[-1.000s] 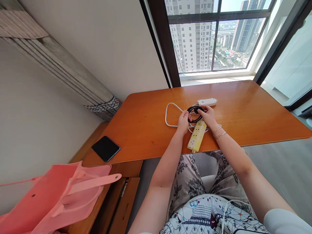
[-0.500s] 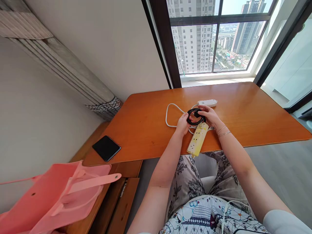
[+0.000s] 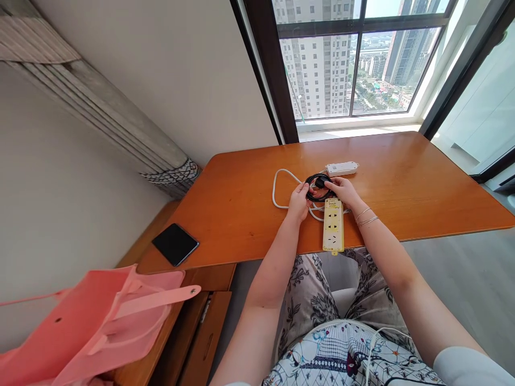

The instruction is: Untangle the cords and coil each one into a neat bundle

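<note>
Both hands are closed around a round, looped coil of black cable (image 3: 309, 195), held over the table near the middle of its near edge. The left hand (image 3: 300, 200) grasps the coil's left side. The right hand (image 3: 343, 191) grips its right side, fingertips against a chunky black plug (image 3: 321, 182) that sits within the ring; whether they pinch the plug itself is hard to tell.

Just below the coil, between the wrists, a long yellow plastic power strip (image 3: 333, 228) with rows of dark sockets points toward the person, its lower end slightly past the near edge of the brown wooden table (image 3: 241, 209). Whether it rests on the surface or hangs is unclear.

A slim white power strip (image 3: 341, 169) lies just beyond the right hand, toward the far edge. Its thin white cord (image 3: 274, 187) loops out left of the left hand and runs back beneath the coil, crowding the space under both hands.

Well apart, at the near left corner, lies a flat black rectangular phone or tablet (image 3: 175, 245). Below that corner sits an open pink bag (image 3: 104, 321) with a strap. A grey gathered curtain (image 3: 120, 126) hangs past the left edge, and a dark-framed window (image 3: 356, 69) stands behind the far edge.
</note>
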{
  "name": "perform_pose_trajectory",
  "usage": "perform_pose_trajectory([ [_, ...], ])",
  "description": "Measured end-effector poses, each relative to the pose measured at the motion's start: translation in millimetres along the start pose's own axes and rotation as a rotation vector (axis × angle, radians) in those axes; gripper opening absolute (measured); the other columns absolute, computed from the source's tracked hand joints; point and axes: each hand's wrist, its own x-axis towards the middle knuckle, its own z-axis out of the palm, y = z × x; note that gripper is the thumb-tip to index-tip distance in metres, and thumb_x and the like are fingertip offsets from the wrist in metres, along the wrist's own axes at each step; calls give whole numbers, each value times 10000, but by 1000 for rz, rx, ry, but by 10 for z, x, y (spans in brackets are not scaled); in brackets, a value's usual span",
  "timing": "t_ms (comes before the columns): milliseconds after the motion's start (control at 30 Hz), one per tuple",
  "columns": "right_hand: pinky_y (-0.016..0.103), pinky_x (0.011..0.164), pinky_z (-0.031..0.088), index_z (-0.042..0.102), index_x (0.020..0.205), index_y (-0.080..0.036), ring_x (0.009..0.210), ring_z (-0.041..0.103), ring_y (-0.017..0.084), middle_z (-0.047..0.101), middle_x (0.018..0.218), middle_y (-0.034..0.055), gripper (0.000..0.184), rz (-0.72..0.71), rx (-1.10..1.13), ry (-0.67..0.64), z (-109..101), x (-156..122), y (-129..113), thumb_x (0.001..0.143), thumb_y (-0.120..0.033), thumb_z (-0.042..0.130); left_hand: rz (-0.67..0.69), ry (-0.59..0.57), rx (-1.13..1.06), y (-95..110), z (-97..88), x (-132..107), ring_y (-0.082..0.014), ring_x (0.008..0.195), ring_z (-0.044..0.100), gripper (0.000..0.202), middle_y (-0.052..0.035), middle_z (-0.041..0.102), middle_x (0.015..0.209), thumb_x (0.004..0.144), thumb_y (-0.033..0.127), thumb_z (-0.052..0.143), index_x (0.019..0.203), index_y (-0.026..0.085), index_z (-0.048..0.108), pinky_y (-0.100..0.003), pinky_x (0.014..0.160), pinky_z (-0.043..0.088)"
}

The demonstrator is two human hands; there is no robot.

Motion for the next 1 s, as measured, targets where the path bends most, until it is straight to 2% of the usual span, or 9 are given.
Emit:
perform_pose_trajectory([
  [267,278,640,533,652,903,-178,715,659,170,729,804,25,341,-34,-122,13,-42,-9,8,700,-394,821,77,-39,48,-39,28,-30,-102,604,614,193,33,573,613,834,206,750,709,145,616,-249,669,580],
  [500,286,661,507,637,907,-183,697,636,162,709,751,22,313,-85,-194,91,-23,37,36,816,-470,721,8,-30,42,-30,20,-16,-88,546,572,93,41,550,577,873,218,709,848,130,697,-246,656,570],
  [633,278,629,494,630,872,-188,680,622,156,706,762,19,309,-84,-218,135,-10,43,39,801,-470,734,44,-68,60,-33,11,-22,-83,554,586,103,43,558,586,855,226,730,865,126,713,-220,651,548],
  [733,268,607,493,630,858,-186,666,612,150,698,742,14,325,-69,-164,136,-3,25,9,773,-474,755,18,-56,76,-25,9,-30,-95,576,615,94,39,566,589,863,224,719,878,132,714,-221,658,547],
  [900,249,552,493,642,904,-188,606,588,129,675,704,-15,430,-36,55,68,-8,-26,-84,683,-501,838,-95,-34,149,3,10,-60,-141,611,662,172,-2,614,648,942,286,625,939,137,711,-260,621,563],
  [1000,234,520,484,639,882,-182,581,579,115,670,704,-21,437,23,124,50,-10,-48,-127,661,-481,868,-98,-40,154,1,8,-67,-132,611,660,162,-5,622,690,946,283,626,889,141,680,-270,631,580],
])
